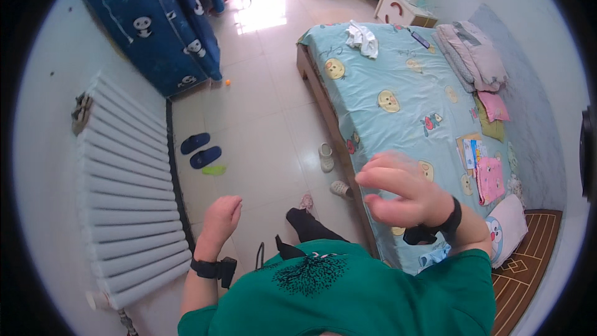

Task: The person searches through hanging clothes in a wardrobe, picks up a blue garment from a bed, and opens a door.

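My left hand (pixel 223 221) hangs over the tiled floor, its fingers curled in, with nothing visible in it. My right hand (pixel 403 189) is above the edge of a bed (pixel 406 79); its fingers are bent, the thumb stands apart from them, and nothing shows between them. Each wrist wears a black strap with a small device. The bed has a light-blue sheet printed with chick faces. Right of my right hand lie a folded pink cloth (pixel 490 179) and some papers or booklets (pixel 472 151). A white crumpled cloth (pixel 362 39) and a phone-like object (pixel 420 39) lie farther up.
A white radiator (pixel 130 186) lines the left wall, beside a blue panda-print fabric wardrobe (pixel 154 23). Blue slippers (pixel 205 157), a pale clog (pixel 326 157) and a small orange ball (pixel 228 82) are on the floor. Folded quilts (pixel 471 56) and a pillow (pixel 510 231) rest along the right wall.
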`<action>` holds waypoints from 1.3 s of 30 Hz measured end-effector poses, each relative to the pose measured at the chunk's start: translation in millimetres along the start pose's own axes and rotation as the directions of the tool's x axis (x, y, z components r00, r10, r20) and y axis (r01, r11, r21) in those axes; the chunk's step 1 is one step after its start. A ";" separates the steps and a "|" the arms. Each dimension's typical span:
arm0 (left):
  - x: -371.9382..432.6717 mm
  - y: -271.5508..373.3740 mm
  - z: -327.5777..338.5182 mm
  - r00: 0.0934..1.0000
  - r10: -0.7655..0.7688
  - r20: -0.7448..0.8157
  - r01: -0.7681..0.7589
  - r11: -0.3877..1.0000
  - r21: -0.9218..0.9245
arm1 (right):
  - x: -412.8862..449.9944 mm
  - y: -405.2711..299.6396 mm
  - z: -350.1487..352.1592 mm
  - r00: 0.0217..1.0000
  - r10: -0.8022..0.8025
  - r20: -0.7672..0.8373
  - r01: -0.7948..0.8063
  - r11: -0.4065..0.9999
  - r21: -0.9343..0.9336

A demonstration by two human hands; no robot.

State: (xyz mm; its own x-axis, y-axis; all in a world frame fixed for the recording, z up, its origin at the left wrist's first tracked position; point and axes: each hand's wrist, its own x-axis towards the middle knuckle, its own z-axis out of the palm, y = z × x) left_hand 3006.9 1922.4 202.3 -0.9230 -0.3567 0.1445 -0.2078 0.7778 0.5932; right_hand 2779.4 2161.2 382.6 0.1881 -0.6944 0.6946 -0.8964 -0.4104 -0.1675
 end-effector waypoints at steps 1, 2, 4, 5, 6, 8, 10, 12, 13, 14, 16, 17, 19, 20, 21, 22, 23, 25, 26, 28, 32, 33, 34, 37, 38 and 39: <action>22.0 8.6 -2.5 0.993 0.119 0.023 -0.120 0.992 0.046 | 13.0 5.3 -17.2 1.000 -0.002 -0.008 0.002 1.000 0.030; 37.9 16.8 -8.6 0.993 0.119 0.020 -0.120 0.991 0.053 | 26.7 11.5 -27.1 1.000 -0.011 -0.018 0.012 0.998 0.057; 58.3 23.3 -21.7 0.992 0.123 0.007 -0.123 0.989 0.082 | 56.2 23.0 -28.2 0.960 -0.041 -0.276 0.055 0.997 0.045; 73.9 23.1 -26.0 0.993 0.121 0.006 -0.122 0.989 0.081 | 69.9 23.2 -26.5 0.864 -0.054 -0.500 0.045 0.999 -0.031; 96.0 23.1 -28.5 0.984 0.177 0.007 -0.177 0.981 0.082 | 78.6 29.1 -34.8 0.794 -0.076 -0.603 0.027 0.996 -0.090; 134.1 19.1 -28.5 0.970 0.241 0.012 -0.241 0.967 0.078 | 90.9 51.3 -53.8 0.688 -0.171 -0.705 0.033 0.978 -0.206; 157.8 12.1 -30.6 0.978 0.210 0.016 -0.211 0.974 0.086 | 80.7 76.7 -74.5 0.705 -0.280 -0.651 0.107 0.950 -0.292; 179.3 1.8 -31.4 0.982 0.184 0.044 -0.187 0.978 0.089 | 78.6 102.1 -82.7 0.715 -0.314 -0.625 0.124 0.936 -0.328; 190.5 -4.2 -31.5 0.984 0.166 0.066 -0.172 0.981 0.090 | 80.3 114.8 -84.4 0.721 -0.320 -0.614 0.121 0.932 -0.342; 201.2 -10.8 -30.8 0.982 0.171 0.074 -0.177 0.980 0.090 | 82.6 125.9 -85.5 0.730 -0.324 -0.602 0.117 0.927 -0.357; 231.1 -29.4 -27.9 0.978 0.195 0.068 -0.198 0.980 0.038 | 87.7 150.0 -83.5 0.750 -0.329 -0.574 0.103 0.915 -0.389; 247.3 -39.1 -29.6 0.974 0.214 0.073 -0.217 0.976 0.037 | 90.4 161.2 -82.6 0.759 -0.333 -0.559 0.097 0.908 -0.408; 281.5 -62.8 -37.3 0.968 0.230 0.102 -0.236 0.970 0.059 | 98.4 181.9 -75.3 0.777 -0.342 -0.529 0.080 0.887 -0.455; 304.0 -74.3 -39.6 0.961 0.253 0.108 -0.260 0.964 0.053 | 106.4 190.2 -72.5 0.787 -0.343 -0.513 0.071 0.876 -0.477; 325.3 -82.0 -45.8 0.959 0.258 0.112 -0.266 0.962 0.056 | 120.0 199.9 -66.7 0.764 -0.357 -0.537 0.041 0.858 -0.512; 348.5 -88.4 -51.9 0.950 0.285 0.128 -0.294 0.954 0.058 | 132.1 211.0 -59.7 0.734 -0.381 -0.563 0.014 0.836 -0.548; 367.6 -97.4 -59.3 0.940 0.311 0.143 -0.322 0.945 0.060 | 148.8 217.5 -49.2 0.802 -0.213 -0.558 -0.025 0.922 -0.387; 407.8 -113.5 -70.8 0.929 0.349 0.125 -0.356 0.934 0.036 | 182.0 239.7 -32.0 0.862 0.055 -0.504 -0.132 0.984 -0.119; 427.8 -119.3 -78.2 0.928 0.354 0.118 -0.359 0.933 0.022 | 197.1 253.7 -23.1 0.858 0.156 -0.489 -0.190 0.982 -0.020; 464.5 -130.7 -84.2 0.916 0.379 0.133 -0.384 0.923 0.012 | 215.1 279.8 -18.5 0.909 0.175 -0.377 -0.183 0.983 0.013; 522.8 -150.2 -77.8 0.884 0.447 0.134 -0.447 0.894 -0.035 | 228.4 345.1 -34.5 0.846 -0.446 -0.292 0.345 0.876 -0.337; 541.1 -151.1 -76.0 0.866 0.474 0.155 -0.474 0.880 -0.043 | 230.3 354.4 -32.0 0.776 -0.478 -0.410 0.242 0.828 -0.506; 558.4 -152.5 -74.4 0.847 0.501 0.176 -0.501 0.864 -0.052 | 231.0 361.2 -30.3 0.692 -0.499 -0.521 0.074 0.768 -0.637; 604.4 -153.7 -61.8 0.801 0.545 0.250 -0.560 0.829 -0.013 | 225.7 395.6 -28.3 0.643 -0.460 -0.612 -0.100 0.742 -0.663; 621.6 -150.7 -58.5 0.794 0.563 0.232 -0.572 0.820 -0.031 | 221.2 410.2 -29.3 0.664 -0.440 -0.605 -0.090 0.756 -0.649; 637.0 -148.6 -55.0 0.789 0.570 0.228 -0.580 0.814 -0.028 | 215.9 425.1 -29.7 0.681 -0.417 -0.601 -0.082 0.773 -0.629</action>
State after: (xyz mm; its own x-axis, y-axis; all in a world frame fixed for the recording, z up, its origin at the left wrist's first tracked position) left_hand 2467.7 1551.1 249.6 -0.9209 0.2799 0.2714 0.3751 0.8258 0.4211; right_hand 2427.0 1854.3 482.0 0.2609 0.0538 0.9639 -0.9608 0.1111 0.2539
